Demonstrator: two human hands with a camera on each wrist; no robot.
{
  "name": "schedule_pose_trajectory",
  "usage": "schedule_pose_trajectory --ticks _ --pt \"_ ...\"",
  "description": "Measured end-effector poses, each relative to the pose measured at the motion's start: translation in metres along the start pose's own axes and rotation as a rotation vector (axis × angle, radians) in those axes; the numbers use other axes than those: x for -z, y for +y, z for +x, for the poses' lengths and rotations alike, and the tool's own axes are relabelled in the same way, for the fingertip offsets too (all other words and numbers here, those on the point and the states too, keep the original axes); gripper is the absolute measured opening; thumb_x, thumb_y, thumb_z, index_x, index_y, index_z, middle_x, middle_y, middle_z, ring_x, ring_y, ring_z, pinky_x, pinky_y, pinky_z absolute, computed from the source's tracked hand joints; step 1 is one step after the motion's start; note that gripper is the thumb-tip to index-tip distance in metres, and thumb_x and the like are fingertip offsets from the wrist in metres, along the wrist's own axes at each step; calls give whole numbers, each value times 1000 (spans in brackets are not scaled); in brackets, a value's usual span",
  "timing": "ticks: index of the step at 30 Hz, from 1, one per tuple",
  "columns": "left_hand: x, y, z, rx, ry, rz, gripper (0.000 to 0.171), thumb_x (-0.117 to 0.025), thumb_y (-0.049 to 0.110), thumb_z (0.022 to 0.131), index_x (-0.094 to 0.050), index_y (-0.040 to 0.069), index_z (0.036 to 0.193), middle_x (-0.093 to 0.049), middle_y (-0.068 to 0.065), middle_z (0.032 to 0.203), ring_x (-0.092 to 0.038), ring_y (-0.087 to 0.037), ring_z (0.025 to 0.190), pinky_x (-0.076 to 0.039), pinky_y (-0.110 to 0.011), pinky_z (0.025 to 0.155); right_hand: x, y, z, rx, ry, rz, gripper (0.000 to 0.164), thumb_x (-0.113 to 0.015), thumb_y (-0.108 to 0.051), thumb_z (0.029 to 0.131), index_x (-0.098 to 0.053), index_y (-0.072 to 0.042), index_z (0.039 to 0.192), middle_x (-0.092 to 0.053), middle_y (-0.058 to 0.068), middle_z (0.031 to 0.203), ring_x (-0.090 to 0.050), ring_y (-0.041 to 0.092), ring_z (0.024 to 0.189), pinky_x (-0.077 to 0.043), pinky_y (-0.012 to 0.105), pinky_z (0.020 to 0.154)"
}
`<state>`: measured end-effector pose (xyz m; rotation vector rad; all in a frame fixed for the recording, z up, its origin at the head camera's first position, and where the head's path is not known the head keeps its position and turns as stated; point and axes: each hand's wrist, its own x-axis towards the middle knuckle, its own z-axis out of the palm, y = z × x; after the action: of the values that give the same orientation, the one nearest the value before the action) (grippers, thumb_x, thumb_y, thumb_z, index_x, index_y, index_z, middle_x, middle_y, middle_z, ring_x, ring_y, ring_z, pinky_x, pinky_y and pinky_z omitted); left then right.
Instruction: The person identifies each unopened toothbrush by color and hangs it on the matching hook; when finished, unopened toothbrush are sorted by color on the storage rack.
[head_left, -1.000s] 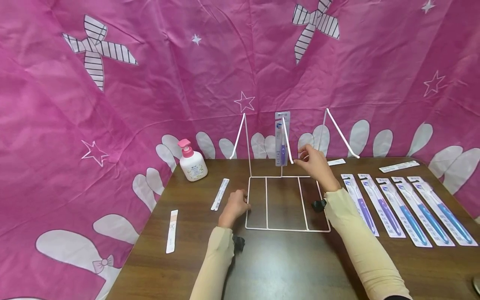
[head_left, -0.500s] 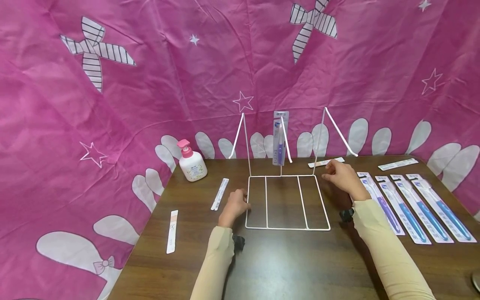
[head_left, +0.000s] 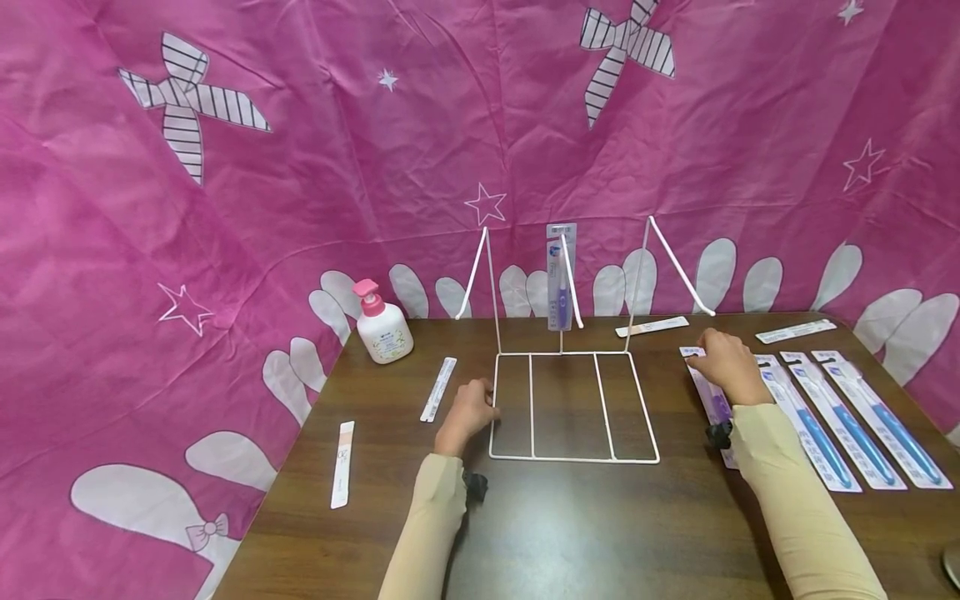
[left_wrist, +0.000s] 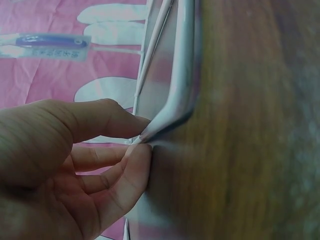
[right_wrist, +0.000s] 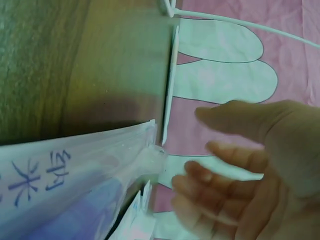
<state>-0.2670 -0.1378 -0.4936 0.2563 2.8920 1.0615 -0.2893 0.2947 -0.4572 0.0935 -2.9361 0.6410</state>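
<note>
My left hand point(head_left: 471, 407) pinches the left base wire of a white wire rack point(head_left: 573, 459); the left wrist view shows thumb and fingertips meeting on the rail point(left_wrist: 181, 70). From the rack's middle hook hangs a packaged toothbrush point(head_left: 559, 292) with a purple handle. Over the row at the right, my right hand point(head_left: 729, 367) hovers with thumb and fingers apart, holding nothing. Just below it lies a purple packaged toothbrush point(head_left: 707, 387), its lower part behind the wrist. Several blue packaged toothbrushes point(head_left: 843, 425) lie further right. Hand and sleeve cover the spot between.
A pump bottle point(head_left: 386, 333) with a pink top stands at the back left. Slim white packets lie about: two on the left point(head_left: 342, 464), one behind the rack point(head_left: 652, 326), one at back right point(head_left: 795, 331). A pink curtain point(head_left: 337, 167) hangs behind the table.
My right hand has moved away from the middle hook, to the right and a little toward me, over the toothbrush row. The left hand stays on the rack.
</note>
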Motion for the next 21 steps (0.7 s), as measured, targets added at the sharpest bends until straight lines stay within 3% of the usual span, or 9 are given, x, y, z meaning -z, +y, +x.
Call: schedule_pose_trajectory --ticks 4,8,13,21 --pt "0 0 -1 5 -3 -6 37 -80 -4 76 -65 -9 109 -59 -5 75 -54 -17 65 -47 -30 59 -1 4 0 -93 -66 -19 29 -69 -20 88 -58 5 80 -62 31 83 -60 49 78 -46 59 63" --pt "0 0 -1 9 0 -7 37 -80 -4 76 -65 -9 110 -59 -5 76 -55 -17 65 -48 -30 59 -3 3 2 -150 -67 -10 26 -65 -17 86 -54 2 72 -60 39 89 -60 58 85 -48 63 64" --pt "1 0 0 0 5 -5 37 -79 -4 76 -65 -9 109 -59 -5 76 -54 -17 66 -47 -29 60 -6 3 4 -212 -36 2 22 -62 -13 83 -56 7 76 -56 48 102 -57 64 92 -48 67 68" --pt "0 -1 0 -21 12 2 35 -79 -5 74 -65 -9 106 -59 -3 74 -53 -15 65 -46 -28 60 -9 4 8 -244 -73 -47 31 -62 -14 80 -59 14 93 -55 49 108 -57 64 96 -46 69 73"
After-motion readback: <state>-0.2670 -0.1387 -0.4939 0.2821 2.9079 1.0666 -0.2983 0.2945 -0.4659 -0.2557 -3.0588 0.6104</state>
